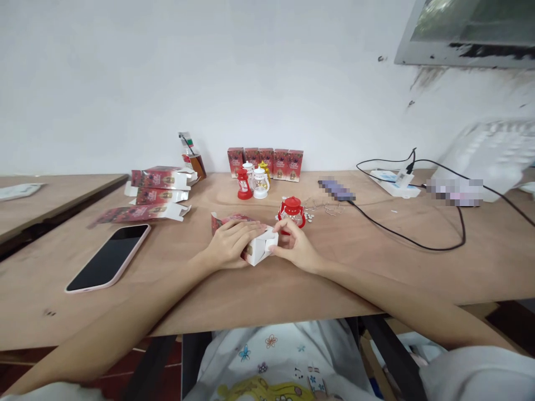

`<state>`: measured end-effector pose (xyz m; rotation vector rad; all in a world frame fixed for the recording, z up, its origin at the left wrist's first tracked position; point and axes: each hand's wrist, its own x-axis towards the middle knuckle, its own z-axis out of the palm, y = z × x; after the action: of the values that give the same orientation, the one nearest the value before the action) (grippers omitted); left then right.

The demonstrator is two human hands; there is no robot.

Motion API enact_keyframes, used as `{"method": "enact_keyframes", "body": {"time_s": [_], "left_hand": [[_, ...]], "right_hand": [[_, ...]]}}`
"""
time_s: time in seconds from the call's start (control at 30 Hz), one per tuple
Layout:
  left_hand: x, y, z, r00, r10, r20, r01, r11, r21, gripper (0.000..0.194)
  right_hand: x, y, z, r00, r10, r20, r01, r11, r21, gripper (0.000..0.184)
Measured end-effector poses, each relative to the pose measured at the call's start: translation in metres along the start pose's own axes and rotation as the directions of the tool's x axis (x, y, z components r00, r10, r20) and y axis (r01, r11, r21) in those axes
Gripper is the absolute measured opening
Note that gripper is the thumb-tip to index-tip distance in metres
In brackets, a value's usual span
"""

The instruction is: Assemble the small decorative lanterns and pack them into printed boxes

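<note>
My left hand (232,243) lies over a small red printed box (261,249) on the wooden table (376,273), fingers wrapped round its body. My right hand (295,246) pinches the box's white open end flap from the right. A small red toy lantern (291,210) stands just behind my right hand. Its lower part is hidden by my fingers.
A phone in a pink case (109,256) lies screen-up at the left. Flattened red boxes (159,192) are stacked beyond it. Red, white and gold lanterns (254,181) stand before a row of red boxes (266,162) at the wall. A black cable (418,234) loops at right.
</note>
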<state>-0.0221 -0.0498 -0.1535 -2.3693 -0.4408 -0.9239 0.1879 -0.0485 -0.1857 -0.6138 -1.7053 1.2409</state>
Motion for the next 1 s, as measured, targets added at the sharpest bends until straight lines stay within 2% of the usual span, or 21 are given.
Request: {"method": "enact_keyframes", "body": {"time_s": [0.2, 0.33, 0.47, 0.6, 0.7, 0.83, 0.93, 1.0], "left_hand": [[0.002, 0.003, -0.001, 1.000, -0.011, -0.008, 0.011, 1.000, -0.018, 0.044], [0.002, 0.003, -0.002, 0.999, -0.015, -0.031, 0.014, 0.999, -0.034, 0.043], [0.001, 0.003, -0.002, 0.999, -0.013, -0.036, 0.012, 0.999, -0.035, 0.043], [0.001, 0.005, -0.002, 0.998, 0.030, -0.047, -0.032, 0.998, -0.044, 0.039], [0.001, 0.009, -0.001, 0.991, 0.074, -0.113, -0.079, 0.996, -0.044, 0.031], [0.000, 0.012, 0.000, 0.975, 0.093, -0.203, -0.105, 0.993, -0.048, 0.029], [-0.001, 0.010, 0.003, 0.977, -0.071, -0.203, 0.044, 0.990, -0.131, 0.045], [-0.004, 0.007, 0.007, 0.936, -0.254, -0.244, 0.214, 0.960, -0.180, 0.060]], "right_hand": [[-0.001, -0.001, 0.001, 0.999, 0.006, -0.034, -0.006, 1.000, -0.018, 0.033], [-0.001, -0.005, 0.002, 1.000, 0.002, -0.011, -0.002, 0.998, 0.059, 0.034], [-0.001, -0.008, 0.001, 0.999, 0.029, 0.024, -0.032, 0.992, 0.121, 0.042], [0.000, -0.008, 0.000, 0.999, -0.011, 0.046, 0.009, 0.998, 0.055, 0.057], [-0.001, -0.011, -0.001, 0.989, -0.073, 0.127, 0.065, 0.996, 0.063, 0.062], [-0.005, -0.017, 0.000, 0.976, -0.090, 0.197, 0.078, 0.995, 0.067, 0.067], [-0.007, -0.017, 0.000, 0.975, -0.183, 0.125, 0.189, 0.981, -0.039, 0.063], [-0.007, -0.015, -0.001, 0.940, -0.335, 0.067, 0.341, 0.918, -0.201, 0.057]]}}
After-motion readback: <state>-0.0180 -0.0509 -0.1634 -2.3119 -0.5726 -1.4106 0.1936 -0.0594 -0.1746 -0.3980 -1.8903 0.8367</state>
